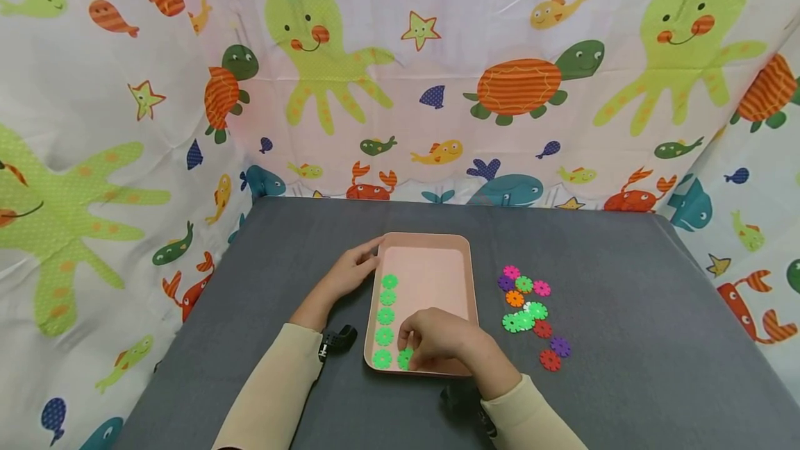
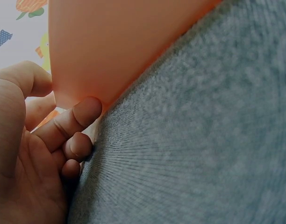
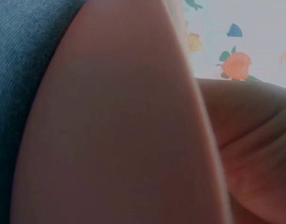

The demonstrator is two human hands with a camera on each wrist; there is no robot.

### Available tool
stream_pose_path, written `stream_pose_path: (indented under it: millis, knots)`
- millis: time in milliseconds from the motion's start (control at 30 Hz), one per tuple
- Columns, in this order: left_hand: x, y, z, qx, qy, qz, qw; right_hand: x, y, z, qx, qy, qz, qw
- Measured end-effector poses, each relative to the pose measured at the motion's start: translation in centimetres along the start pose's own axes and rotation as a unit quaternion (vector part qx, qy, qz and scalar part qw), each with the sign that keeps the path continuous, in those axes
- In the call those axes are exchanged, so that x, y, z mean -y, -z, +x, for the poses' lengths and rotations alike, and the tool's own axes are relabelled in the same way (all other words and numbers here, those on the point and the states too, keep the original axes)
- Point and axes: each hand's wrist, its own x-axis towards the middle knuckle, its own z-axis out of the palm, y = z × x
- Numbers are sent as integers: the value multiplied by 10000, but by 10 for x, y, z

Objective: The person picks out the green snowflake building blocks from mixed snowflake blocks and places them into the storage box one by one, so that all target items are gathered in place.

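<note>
Your right hand (image 1: pixel 440 335) is curled in, thumb and fingertips pinching a green notched disc (image 1: pixel 405 360) low in the pink tray (image 1: pixel 431 269), by its near wall. Can't tell if that disc touches the tray floor; fingers cover part of it, and the right wrist view shows only tray wall and palm.

Your left hand (image 1: pixel 346 275) is loosely spread at the far left part of the tray: thumb and index at the rim, other fingers lightly bent against the outer wall. No firm pinch visible; reads as bracing so the tray doesn't slide on the worktop (image 1: pixel 625 339).

Five green discs (image 1: pixel 385 316) stand in a column along the left wall, small gaps between. The wall probably serves as your straightedge. The pinched one sits right of the nearest, roughly level, so likely a second column start.

Loose stock lies on the worktop right of the tray, presumably for right-hand reach: more green pieces (image 1: pixel 512 323), plus red (image 1: pixel 542 328), purple (image 1: pixel 560 346), orange (image 1: pixel 515 298), pink (image 1: pixel 542 288) and a mostly covered white one (image 1: pixel 528 307).

Look of the pinched disc: bright green, flat, slotted edge like a small gear, matching the column.
</note>
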Motion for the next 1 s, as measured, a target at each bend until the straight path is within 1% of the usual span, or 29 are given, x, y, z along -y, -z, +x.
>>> stream_pose_path:
  millis: [100,200,233,300,367,433,467,533,567,600,633,667,700,800,867,900,1000]
  knots:
    - [0,0,0,3,15,11,10000,1,3,-3,-6,50,3,10000]
    - [0,0,0,13,13,12,10000,0,16,-10,-115,114,147,9998]
    - [0,1,0,10,7,10,10000,-1,23,-14,-212,120,208,9995]
    - [-1,1,0,7,14,-7,10000,-6,39,-23,-551,90,286,9980]
    - [-1,1,-1,0,8,-31,10000,-15,56,-33,-1060,-32,298,9939]
    - [-1,1,-1,-14,6,-63,10000,-28,71,-43,-1748,-253,163,9841]
    - [-1,1,-1,-16,7,-76,10000,-36,77,-48,-2099,-427,67,9768]
    - [-1,1,-1,-15,-32,-82,10000,-54,87,-56,-2713,-895,-188,9581]
    - [0,1,-1,-12,-55,-87,9999,-64,91,-60,-2952,-1158,-327,9478]
    - [0,0,0,-8,-63,-88,9999,-73,94,-63,-3106,-1474,-449,9380]
    - [0,0,0,6,-52,-72,10000,-83,96,-66,-3190,-1785,-556,9291]
    - [-4,1,-2,21,-37,-51,10000,-91,97,-67,-3241,-2054,-623,9213]
    - [-4,1,-2,17,-34,-32,10000,-98,97,-69,-3243,-2301,-683,9150]
    - [-4,1,-2,16,57,12,10000,-114,95,-70,-3223,-2832,-619,9012]
    - [-4,1,-2,12,82,39,10000,-120,94,-70,-3269,-3000,-475,8949]
    - [0,0,-1,8,88,38,10000,-122,93,-70,-3301,-3047,-412,8925]
    - [-1,0,0,20,88,62,9999,-126,93,-69,-3421,-3083,-279,8872]
